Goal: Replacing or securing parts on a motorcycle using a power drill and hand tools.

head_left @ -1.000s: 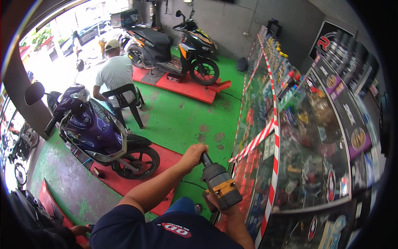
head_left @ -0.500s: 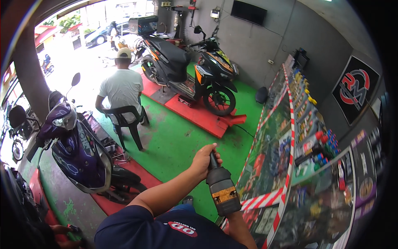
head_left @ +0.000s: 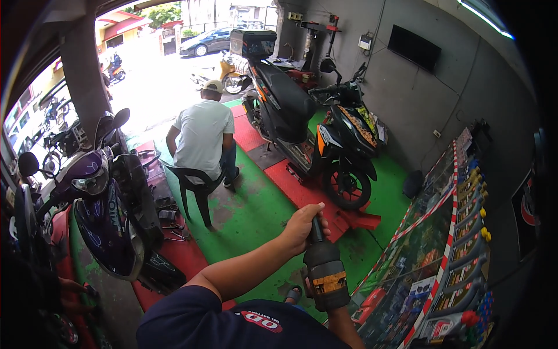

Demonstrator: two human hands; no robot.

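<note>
I hold a cordless impact wrench, black with a worn yellow band, upright in front of my body with its nose pointing away from me. My left hand is closed round the dark socket at its nose. Behind the tool's body, my right hand is mostly hidden; a few fingers show at the left side, wrapped at the grip, and the forearm comes up beneath it. Beyond the tool, a black and orange scooter stands on a red lift platform.
A person in a white shirt sits on a black plastic chair, back to me. To the left stands a purple scooter. Striped tape edges a glass display counter on the right. Another person's hand shows at lower left.
My view has swung left and up, so the scooter and counter sit further right and lower. The seated person's head is bent further forward. Both hands keep hold of the impact wrench.
</note>
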